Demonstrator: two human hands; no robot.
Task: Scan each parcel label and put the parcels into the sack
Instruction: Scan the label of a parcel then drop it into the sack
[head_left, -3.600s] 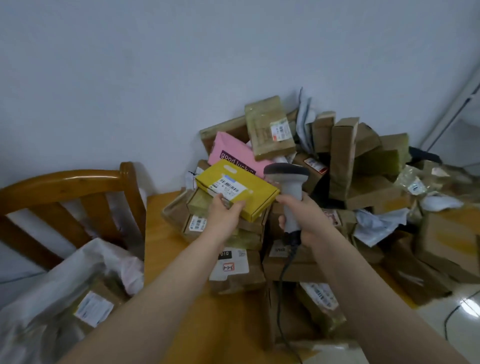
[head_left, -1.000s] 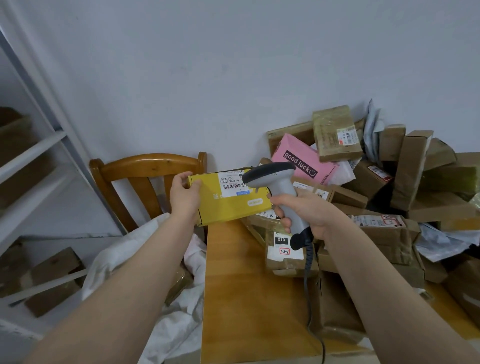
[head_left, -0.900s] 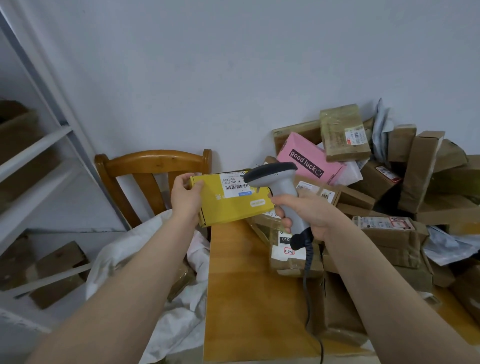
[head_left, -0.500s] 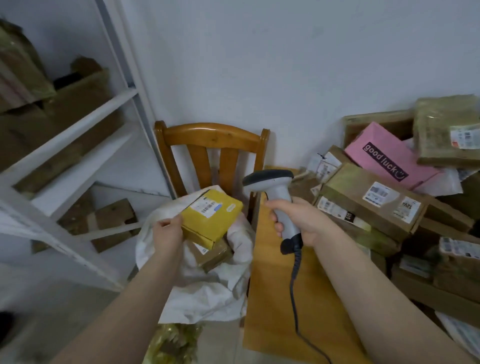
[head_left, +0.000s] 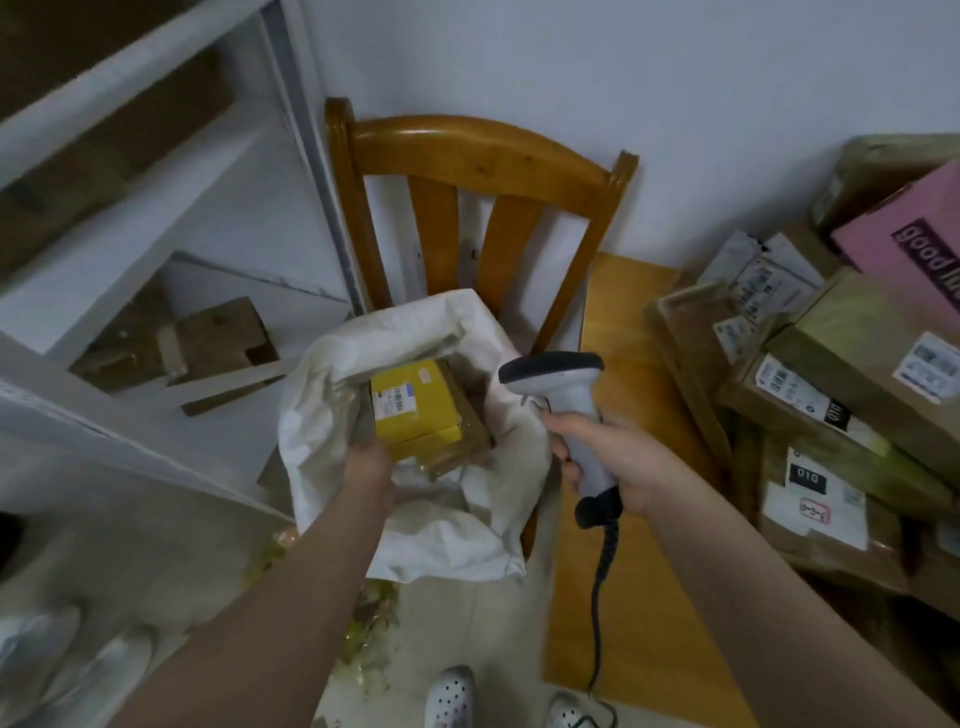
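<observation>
Yellow parcel lies label-up inside the sack, on a brown parcel, with the left hand at its near corner; whether that hand grips or only touches it cannot be told. The right hand is curled round the scanner handle, just right of the sack. A careless withdrawal may drag the sack's slack rim and tip the parcel out over it.

Left hand in mouth of white sack on wooden chair, at near corner of yellow parcel lying label-up inside (fingers blurred, grip unreadable); right hand grips corded scanner beside table, brown parcels stacked at right.
</observation>
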